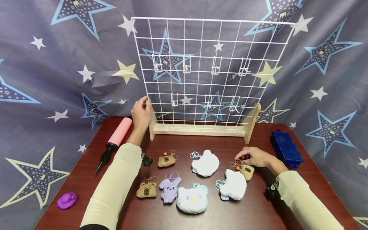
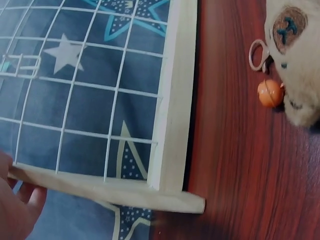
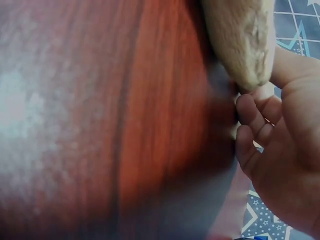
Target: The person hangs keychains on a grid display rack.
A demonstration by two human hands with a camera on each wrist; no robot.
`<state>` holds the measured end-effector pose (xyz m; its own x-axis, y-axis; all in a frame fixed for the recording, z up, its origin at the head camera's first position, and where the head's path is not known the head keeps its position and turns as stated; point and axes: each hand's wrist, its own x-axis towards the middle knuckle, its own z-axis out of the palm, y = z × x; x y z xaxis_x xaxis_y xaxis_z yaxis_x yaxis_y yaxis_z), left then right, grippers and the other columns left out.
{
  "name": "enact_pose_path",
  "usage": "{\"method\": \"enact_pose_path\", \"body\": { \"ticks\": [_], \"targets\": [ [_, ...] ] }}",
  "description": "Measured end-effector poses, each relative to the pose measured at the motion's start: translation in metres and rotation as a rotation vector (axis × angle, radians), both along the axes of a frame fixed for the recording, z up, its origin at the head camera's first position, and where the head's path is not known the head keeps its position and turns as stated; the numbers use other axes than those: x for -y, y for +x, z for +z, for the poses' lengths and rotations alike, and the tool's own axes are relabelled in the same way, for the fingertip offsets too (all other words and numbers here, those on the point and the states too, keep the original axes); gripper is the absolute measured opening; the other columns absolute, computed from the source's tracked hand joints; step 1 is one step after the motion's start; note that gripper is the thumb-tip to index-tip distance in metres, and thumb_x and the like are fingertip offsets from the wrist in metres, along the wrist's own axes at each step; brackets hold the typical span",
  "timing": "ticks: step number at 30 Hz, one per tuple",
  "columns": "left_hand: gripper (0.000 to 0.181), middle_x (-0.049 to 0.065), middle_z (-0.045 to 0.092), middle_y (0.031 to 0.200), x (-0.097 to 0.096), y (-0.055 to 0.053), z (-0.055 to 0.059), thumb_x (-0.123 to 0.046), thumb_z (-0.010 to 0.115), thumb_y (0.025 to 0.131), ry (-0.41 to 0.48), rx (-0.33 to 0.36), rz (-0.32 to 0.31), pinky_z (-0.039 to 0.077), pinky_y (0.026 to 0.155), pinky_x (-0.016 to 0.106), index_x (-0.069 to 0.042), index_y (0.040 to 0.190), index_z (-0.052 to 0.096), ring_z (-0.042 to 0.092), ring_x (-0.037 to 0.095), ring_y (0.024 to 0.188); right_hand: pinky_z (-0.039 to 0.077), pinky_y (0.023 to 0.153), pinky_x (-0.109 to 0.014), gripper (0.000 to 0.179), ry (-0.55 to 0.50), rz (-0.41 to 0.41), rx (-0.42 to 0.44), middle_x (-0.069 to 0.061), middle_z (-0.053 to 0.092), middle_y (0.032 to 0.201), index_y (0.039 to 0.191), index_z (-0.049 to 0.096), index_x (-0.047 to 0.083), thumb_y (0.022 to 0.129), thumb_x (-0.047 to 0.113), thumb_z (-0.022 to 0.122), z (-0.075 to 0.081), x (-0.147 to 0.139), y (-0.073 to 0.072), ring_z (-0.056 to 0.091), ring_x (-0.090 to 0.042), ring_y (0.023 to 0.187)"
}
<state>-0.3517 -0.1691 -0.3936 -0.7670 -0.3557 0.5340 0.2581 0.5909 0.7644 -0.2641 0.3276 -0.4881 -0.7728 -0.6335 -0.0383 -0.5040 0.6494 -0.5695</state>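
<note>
My left hand [image 1: 141,114] grips the top of the left wooden upright of a white wire grid rack [image 1: 202,39], which stands on a wooden base [image 1: 198,130]. In the left wrist view its fingers curl round the upright's end. My right hand [image 1: 255,156] rests low over the table, thumb and fingers pinching at the ring of a brown bear plush keychain [image 1: 247,172] with an orange bell. The right wrist view has that plush [image 3: 245,42] partly covering the fingertips. Just left of it lies a white plush keychain [image 1: 234,185], face down.
Nearer the middle lie another white plush [image 1: 205,163], a white cat-faced plush [image 1: 192,199], a purple rabbit plush [image 1: 169,190] and two brown bears [image 1: 166,160]. Several hooks [image 1: 215,69] hang on the grid. A pink pump [image 1: 120,132], purple object [image 1: 67,200] and blue tray [image 1: 287,148] flank them.
</note>
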Motion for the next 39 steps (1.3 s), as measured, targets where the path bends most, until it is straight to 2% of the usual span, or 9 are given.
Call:
{"method": "enact_pose_path", "body": {
  "ticks": [8, 13, 17, 20, 28, 31, 35, 39],
  "targets": [
    [0.033, 0.022, 0.071, 0.115, 0.005, 0.001, 0.002, -0.010, 0.067, 0.095, -0.068, -0.001, -0.026, 0.042, 0.106, 0.049, -0.005, 0.127, 0.070, 0.069, 0.037, 0.106, 0.049, 0.071, -0.022, 0.024, -0.037, -0.017, -0.012, 0.004, 0.066, 0.087, 0.105, 0.078, 0.016, 0.084, 0.005, 0.080, -0.001, 0.000, 0.002, 0.058, -0.005, 0.082],
    [0.033, 0.024, 0.071, 0.115, 0.004, 0.001, 0.000, -0.010, 0.067, 0.094, -0.073, -0.008, -0.031, 0.046, 0.102, 0.048, -0.003, 0.127, 0.069, 0.069, 0.037, 0.105, 0.047, 0.067, -0.020, 0.023, -0.028, -0.038, 0.016, 0.008, 0.065, 0.081, 0.100, 0.075, 0.017, 0.084, 0.002, 0.078, 0.003, -0.001, 0.003, 0.055, 0.000, 0.075],
    [0.032, 0.023, 0.071, 0.115, 0.006, 0.001, -0.002, -0.009, 0.068, 0.094, -0.066, -0.021, -0.024, 0.050, 0.099, 0.047, -0.004, 0.126, 0.070, 0.070, 0.037, 0.104, 0.047, 0.067, -0.020, 0.022, -0.024, -0.037, -0.004, 0.010, 0.065, 0.078, 0.094, 0.072, 0.018, 0.083, -0.001, 0.076, 0.005, 0.000, 0.004, 0.055, 0.001, 0.073],
    [0.031, 0.022, 0.071, 0.114, 0.007, 0.001, -0.002, -0.008, 0.068, 0.094, -0.067, -0.022, -0.013, 0.051, 0.098, 0.047, -0.004, 0.125, 0.070, 0.070, 0.036, 0.103, 0.048, 0.067, -0.021, 0.019, -0.026, -0.029, -0.011, 0.009, 0.066, 0.077, 0.089, 0.072, 0.018, 0.084, 0.000, 0.075, 0.005, 0.002, 0.003, 0.056, 0.001, 0.073],
    [0.031, 0.021, 0.070, 0.113, 0.006, 0.000, 0.001, -0.009, 0.067, 0.095, -0.064, -0.020, -0.035, 0.052, 0.097, 0.046, -0.005, 0.125, 0.070, 0.070, 0.036, 0.103, 0.048, 0.070, -0.021, 0.019, 0.009, -0.078, -0.011, 0.013, 0.067, 0.077, 0.082, 0.071, 0.021, 0.085, 0.003, 0.076, 0.010, -0.002, 0.006, 0.055, 0.001, 0.073],
    [0.030, 0.021, 0.070, 0.112, 0.005, 0.000, 0.000, -0.009, 0.067, 0.095, -0.057, -0.014, -0.023, 0.052, 0.096, 0.046, -0.005, 0.125, 0.071, 0.069, 0.036, 0.103, 0.048, 0.070, -0.021, 0.018, -0.006, -0.062, 0.010, 0.013, 0.065, 0.077, 0.085, 0.071, 0.021, 0.085, 0.003, 0.075, 0.012, -0.004, 0.008, 0.056, 0.001, 0.073],
    [0.031, 0.022, 0.070, 0.113, 0.006, 0.000, 0.000, -0.010, 0.066, 0.095, -0.055, -0.018, -0.035, 0.052, 0.096, 0.046, -0.005, 0.125, 0.071, 0.070, 0.036, 0.102, 0.050, 0.069, -0.021, 0.019, -0.063, -0.045, 0.007, 0.009, 0.067, 0.080, 0.096, 0.073, 0.018, 0.086, 0.001, 0.074, 0.017, -0.006, 0.012, 0.057, 0.000, 0.075],
    [0.031, 0.023, 0.070, 0.112, 0.007, 0.000, 0.000, -0.009, 0.067, 0.094, -0.049, -0.027, -0.057, 0.053, 0.096, 0.045, -0.004, 0.124, 0.071, 0.071, 0.036, 0.101, 0.051, 0.069, -0.022, 0.021, -0.147, -0.063, 0.003, -0.003, 0.075, 0.089, 0.109, 0.075, 0.009, 0.089, 0.001, 0.072, 0.026, -0.007, 0.017, 0.059, -0.001, 0.078]
  ]
}}
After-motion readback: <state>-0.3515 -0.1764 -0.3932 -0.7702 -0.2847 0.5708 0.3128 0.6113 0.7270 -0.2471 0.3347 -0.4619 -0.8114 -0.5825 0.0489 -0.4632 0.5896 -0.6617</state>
